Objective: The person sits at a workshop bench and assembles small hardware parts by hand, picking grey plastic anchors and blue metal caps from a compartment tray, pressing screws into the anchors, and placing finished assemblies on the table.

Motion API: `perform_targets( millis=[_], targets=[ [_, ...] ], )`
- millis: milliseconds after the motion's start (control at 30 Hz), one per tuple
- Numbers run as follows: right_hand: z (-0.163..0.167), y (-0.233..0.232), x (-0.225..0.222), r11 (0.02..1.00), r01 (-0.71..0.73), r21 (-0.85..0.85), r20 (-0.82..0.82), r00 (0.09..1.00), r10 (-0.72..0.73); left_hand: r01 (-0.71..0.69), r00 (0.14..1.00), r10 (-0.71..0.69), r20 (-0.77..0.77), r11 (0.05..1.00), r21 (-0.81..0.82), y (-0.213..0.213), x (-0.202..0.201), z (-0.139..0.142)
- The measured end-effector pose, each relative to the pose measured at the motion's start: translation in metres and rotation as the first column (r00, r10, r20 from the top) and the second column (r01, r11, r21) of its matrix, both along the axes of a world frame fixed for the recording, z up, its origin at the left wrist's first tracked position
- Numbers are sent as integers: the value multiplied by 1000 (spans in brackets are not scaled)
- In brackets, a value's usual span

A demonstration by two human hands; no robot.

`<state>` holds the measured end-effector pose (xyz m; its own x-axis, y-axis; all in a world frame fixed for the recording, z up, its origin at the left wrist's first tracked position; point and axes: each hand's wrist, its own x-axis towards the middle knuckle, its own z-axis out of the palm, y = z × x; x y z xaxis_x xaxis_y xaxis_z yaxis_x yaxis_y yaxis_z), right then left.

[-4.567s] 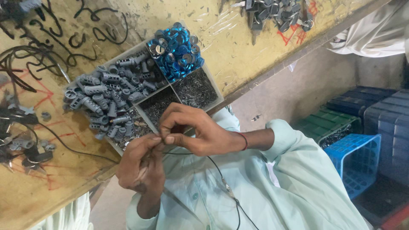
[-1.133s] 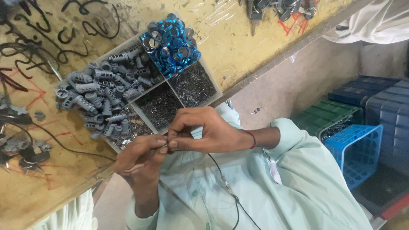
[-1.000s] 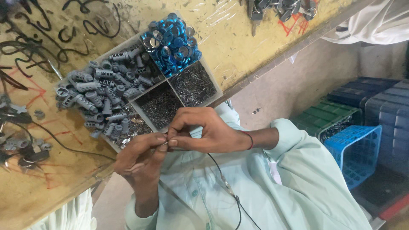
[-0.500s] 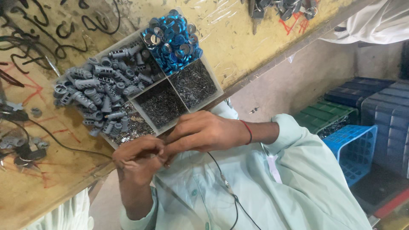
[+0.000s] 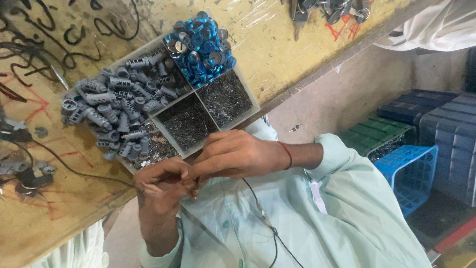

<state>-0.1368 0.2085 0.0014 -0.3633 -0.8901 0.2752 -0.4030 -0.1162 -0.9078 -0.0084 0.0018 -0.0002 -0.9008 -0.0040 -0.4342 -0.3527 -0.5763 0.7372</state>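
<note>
Both hands have drawn nearer the tray (image 5: 250,106): left hand (image 5: 161,183) and right hand (image 5: 238,156) pinch something too small to tell.

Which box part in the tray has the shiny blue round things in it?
The far corner compartment of the white divided tray holds shiny blue round caps. The others hold grey plastic tubes or tiny dark metal pins, none blue.

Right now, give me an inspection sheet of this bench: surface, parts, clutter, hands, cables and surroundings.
Surface: yellow scribbled wooden bench.
Job's things: white divided tray with grey plastic sleeves, shiny blue round caps, dark metal pins.
Clutter: metal bits at the far edge.
Hands: left hand and right hand pinched together; what they hold is hidden.
Cables: thin black cable on the bench.
Surroundings: blue plastic crate, stacked dark crates.
</note>
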Motion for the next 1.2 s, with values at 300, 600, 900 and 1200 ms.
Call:
perform_targets(
  millis=[300,600,900,1200],
  targets=[
    [1,-1,1,1000,-11,28,178,984,5,9,999,-7,33,997,-71,2,2,8],
    [1,-3,5,998,-9,55,265,964,-6,58,998,-56,38,997,-56,-2,1,3],
    [4,-3,9,997,-51,52,376,926,28,79,997,-79,-7,997,7,-5,0,-3],
    [-4,-6,13,1000,3,-16,426,905,4,123,979,-165,-120,948,-293,-9,-4,-12]
  ],
)
